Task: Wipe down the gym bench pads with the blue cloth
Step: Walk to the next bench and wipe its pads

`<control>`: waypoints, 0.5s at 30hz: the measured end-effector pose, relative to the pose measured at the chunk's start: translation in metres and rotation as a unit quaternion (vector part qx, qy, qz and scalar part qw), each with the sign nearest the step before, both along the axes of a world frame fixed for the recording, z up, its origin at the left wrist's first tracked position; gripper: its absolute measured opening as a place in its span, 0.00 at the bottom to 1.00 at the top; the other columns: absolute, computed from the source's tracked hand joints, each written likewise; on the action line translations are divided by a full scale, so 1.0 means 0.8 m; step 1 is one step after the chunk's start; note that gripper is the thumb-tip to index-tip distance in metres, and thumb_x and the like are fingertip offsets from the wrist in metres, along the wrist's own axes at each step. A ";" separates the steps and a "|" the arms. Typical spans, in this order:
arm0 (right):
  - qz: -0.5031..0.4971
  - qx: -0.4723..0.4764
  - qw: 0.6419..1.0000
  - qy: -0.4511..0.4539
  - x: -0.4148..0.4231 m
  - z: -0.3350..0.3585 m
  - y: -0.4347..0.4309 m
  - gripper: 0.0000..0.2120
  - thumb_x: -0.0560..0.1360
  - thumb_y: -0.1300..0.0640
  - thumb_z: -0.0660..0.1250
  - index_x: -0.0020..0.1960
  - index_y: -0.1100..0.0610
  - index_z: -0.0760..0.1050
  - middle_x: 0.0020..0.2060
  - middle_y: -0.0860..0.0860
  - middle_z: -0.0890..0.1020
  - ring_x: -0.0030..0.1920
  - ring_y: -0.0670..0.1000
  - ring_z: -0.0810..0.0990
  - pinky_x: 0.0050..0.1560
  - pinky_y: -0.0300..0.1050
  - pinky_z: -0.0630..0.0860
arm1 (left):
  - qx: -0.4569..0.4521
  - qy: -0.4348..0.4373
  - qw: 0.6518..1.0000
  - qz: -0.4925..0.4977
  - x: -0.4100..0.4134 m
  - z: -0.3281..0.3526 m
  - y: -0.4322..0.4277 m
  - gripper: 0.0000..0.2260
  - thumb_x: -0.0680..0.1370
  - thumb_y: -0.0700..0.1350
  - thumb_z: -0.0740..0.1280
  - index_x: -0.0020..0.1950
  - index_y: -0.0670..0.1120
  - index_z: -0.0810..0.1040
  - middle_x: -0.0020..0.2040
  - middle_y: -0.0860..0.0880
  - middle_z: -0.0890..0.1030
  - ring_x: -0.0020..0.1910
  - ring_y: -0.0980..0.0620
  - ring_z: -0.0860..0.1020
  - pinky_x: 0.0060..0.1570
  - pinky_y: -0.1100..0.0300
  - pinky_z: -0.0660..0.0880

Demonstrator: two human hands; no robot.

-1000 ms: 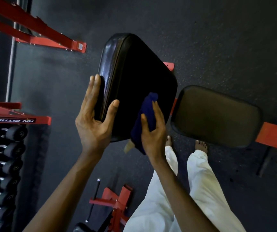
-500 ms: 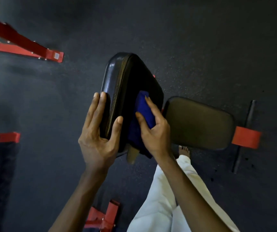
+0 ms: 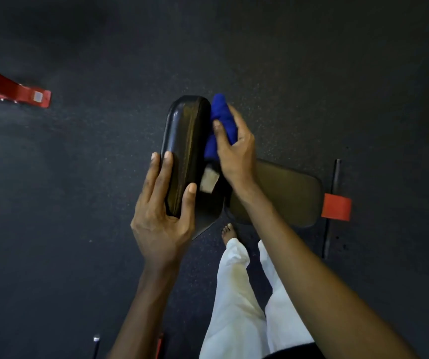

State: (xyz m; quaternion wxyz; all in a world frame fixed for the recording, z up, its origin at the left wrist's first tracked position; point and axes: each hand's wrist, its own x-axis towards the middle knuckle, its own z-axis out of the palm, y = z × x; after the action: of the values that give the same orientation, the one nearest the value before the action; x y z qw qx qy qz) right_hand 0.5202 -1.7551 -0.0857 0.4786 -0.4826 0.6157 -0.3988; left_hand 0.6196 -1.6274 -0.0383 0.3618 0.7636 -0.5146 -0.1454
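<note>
A person looks down at a black back pad (image 3: 185, 149) tilted up on end near the middle of the view, so its narrow edge faces the camera. The left hand (image 3: 160, 218) reaches in from 6 o'clock and grips the pad's lower end. Its fingers (image 3: 166, 167) lie straight and pressed together along the pad's 9 o'clock face, while the thumb (image 3: 190, 196) is set apart on the edge, so the pad is pinched between them.

The blue cloth (image 3: 221, 116) is bunched against the pad's 3 o'clock face, near its top end. The right hand (image 3: 236, 155) holds it there — thumb (image 3: 220, 134) laid over the folds, the other fingers curled round the far side and mostly hidden, so whether they are spread cannot be told. A small tan tag (image 3: 209, 180) shows just under the cloth at 6 o'clock from it; it may be part of the cloth, though the dim view leaves that unsure.

The seat pad (image 3: 290, 196) lies flat at 4 o'clock from the back pad, partly crossed by the right forearm, and a red bracket (image 3: 336, 208) sticks out at its 3 o'clock end. A red bar (image 3: 14, 90) enters from the 9 o'clock edge of the view. On the dark speckled floor (image 3: 78, 229), at 6 o'clock from the seat pad, stand white trousers (image 3: 238, 294) and a bare foot (image 3: 227, 230).
</note>
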 end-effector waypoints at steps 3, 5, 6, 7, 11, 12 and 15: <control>0.019 0.020 1.000 0.009 -0.009 -0.025 -0.001 0.21 0.83 0.55 0.65 0.74 0.60 0.71 0.67 0.55 0.79 0.67 0.52 0.77 0.67 0.45 0.74 | 0.009 -0.001 1.000 -0.002 0.002 0.003 -0.001 0.25 0.82 0.50 0.69 0.78 0.50 0.70 0.79 0.52 0.69 0.76 0.62 0.67 0.71 0.66 0.67; 0.039 0.049 0.998 -0.002 -0.015 -0.047 0.037 0.23 0.82 0.51 0.64 0.74 0.58 0.70 0.66 0.54 0.80 0.66 0.51 0.78 0.66 0.45 0.74 | 0.046 -0.007 0.999 -0.014 0.003 0.010 -0.001 0.26 0.82 0.52 0.67 0.80 0.53 0.67 0.80 0.54 0.66 0.75 0.68 0.63 0.68 0.72 0.64; 0.044 0.069 0.997 -0.006 -0.017 -0.057 0.060 0.24 0.81 0.48 0.63 0.75 0.56 0.70 0.67 0.53 0.79 0.66 0.51 0.78 0.66 0.46 0.75 | 0.071 -0.011 0.997 -0.022 0.003 0.016 -0.001 0.27 0.83 0.53 0.66 0.81 0.56 0.64 0.81 0.55 0.64 0.74 0.72 0.60 0.66 0.77 0.61; 0.050 0.080 0.995 -0.010 -0.018 -0.066 0.081 0.26 0.81 0.45 0.63 0.76 0.54 0.69 0.67 0.51 0.79 0.66 0.50 0.78 0.65 0.46 0.75 | 0.095 -0.013 0.995 -0.030 0.003 0.023 -0.004 0.28 0.83 0.54 0.66 0.82 0.58 0.61 0.82 0.55 0.62 0.74 0.74 0.58 0.64 0.80 0.58; 0.020 0.130 0.991 -0.004 -0.020 -0.124 0.080 0.22 0.83 0.47 0.64 0.75 0.51 0.70 0.68 0.52 0.78 0.67 0.50 0.77 0.65 0.42 0.73 | 0.194 -0.107 0.973 -0.061 -0.008 0.040 -0.057 0.34 0.83 0.57 0.63 0.84 0.56 0.49 0.84 0.46 0.53 0.78 0.44 0.64 0.70 0.51 0.69; 0.012 0.173 0.985 0.001 -0.024 -0.142 0.067 0.22 0.83 0.47 0.64 0.75 0.52 0.70 0.68 0.54 0.79 0.67 0.53 0.77 0.65 0.45 0.73 | 0.215 -0.135 0.966 -0.056 -0.015 0.040 -0.074 0.36 0.83 0.58 0.62 0.85 0.54 0.46 0.84 0.44 0.51 0.77 0.39 0.65 0.68 0.44 0.70; 0.016 0.276 0.961 -0.021 -0.035 -0.191 0.045 0.22 0.82 0.47 0.65 0.75 0.53 0.71 0.66 0.58 0.80 0.66 0.60 0.77 0.66 0.54 0.74 | 0.244 -0.193 0.950 -0.030 -0.033 0.036 -0.100 0.38 0.82 0.59 0.61 0.84 0.54 0.41 0.83 0.42 0.53 0.73 0.36 0.67 0.61 0.37 0.72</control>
State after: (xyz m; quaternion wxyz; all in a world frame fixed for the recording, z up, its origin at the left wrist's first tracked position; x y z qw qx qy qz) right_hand 0.4920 -1.7191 -0.2382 0.6127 -0.3331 0.6836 -0.2153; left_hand 0.5935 -1.7071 -0.0095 0.0537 0.8265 -0.5460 -0.1264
